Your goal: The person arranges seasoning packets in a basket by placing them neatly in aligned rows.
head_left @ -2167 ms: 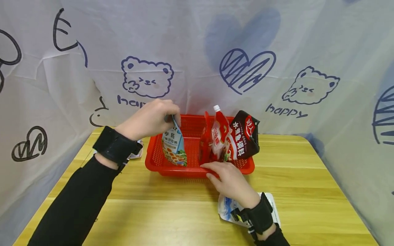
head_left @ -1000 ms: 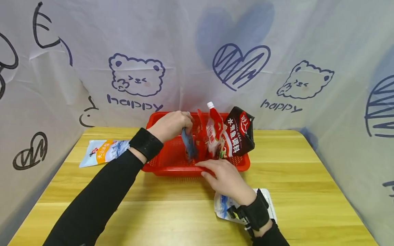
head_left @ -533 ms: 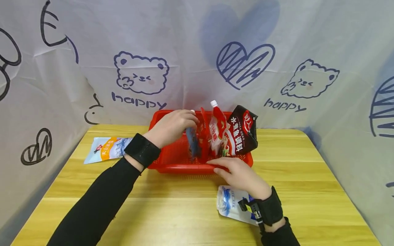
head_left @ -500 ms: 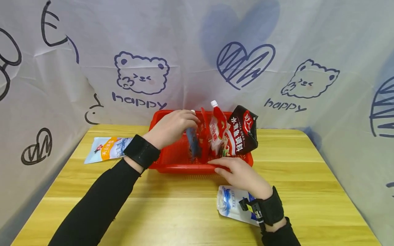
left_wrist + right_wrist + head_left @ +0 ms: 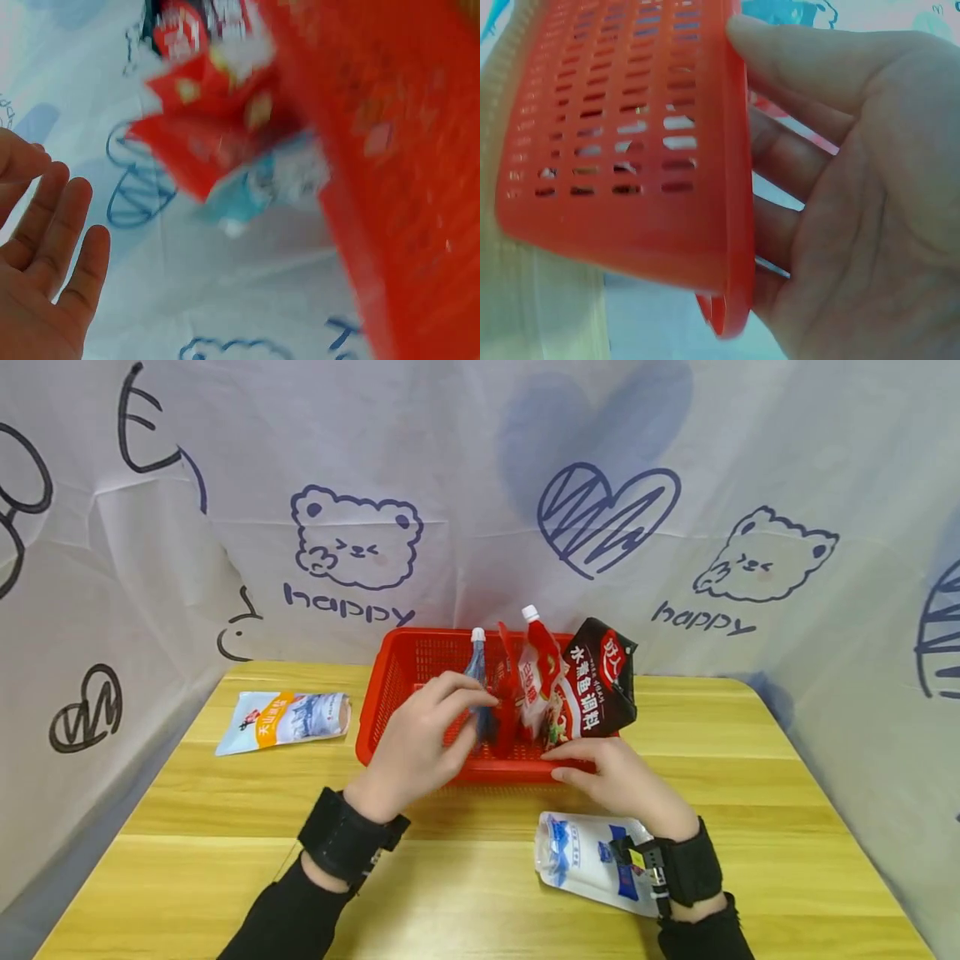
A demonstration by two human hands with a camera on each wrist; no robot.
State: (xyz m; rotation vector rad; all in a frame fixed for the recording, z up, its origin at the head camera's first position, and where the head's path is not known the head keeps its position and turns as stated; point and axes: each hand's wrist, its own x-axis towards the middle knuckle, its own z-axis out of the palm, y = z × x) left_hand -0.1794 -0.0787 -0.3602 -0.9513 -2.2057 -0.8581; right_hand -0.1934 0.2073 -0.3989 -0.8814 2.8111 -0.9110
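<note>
A red plastic basket (image 5: 517,772) stands near the table's back edge, packets upright inside. My left hand (image 5: 420,743) is over its front left side, fingers loosely bent and holding nothing; the left wrist view shows its palm (image 5: 37,300) apart from the basket. Behind its fingers is a blue salad dressing pouch (image 5: 477,662) with a white cap, partly hidden. Right of that stand a red packet (image 5: 509,664), a red-and-white capped sugar pouch (image 5: 534,681) and a black fish seasoning packet (image 5: 603,672). My right hand (image 5: 630,777) grips the basket's front rim (image 5: 739,187) between thumb and fingers.
A blue-and-orange bag (image 5: 288,720) lies on the table left of the basket. In front, partly under my right wrist, a white-and-blue pouch (image 5: 588,860) lies flat. A white cloth (image 5: 480,460) with drawings hangs close behind the basket.
My left hand carried the blue pouch rightward within the basket to beside the red packet, let go, and drew back toward me. My right hand stayed at the front rim.
</note>
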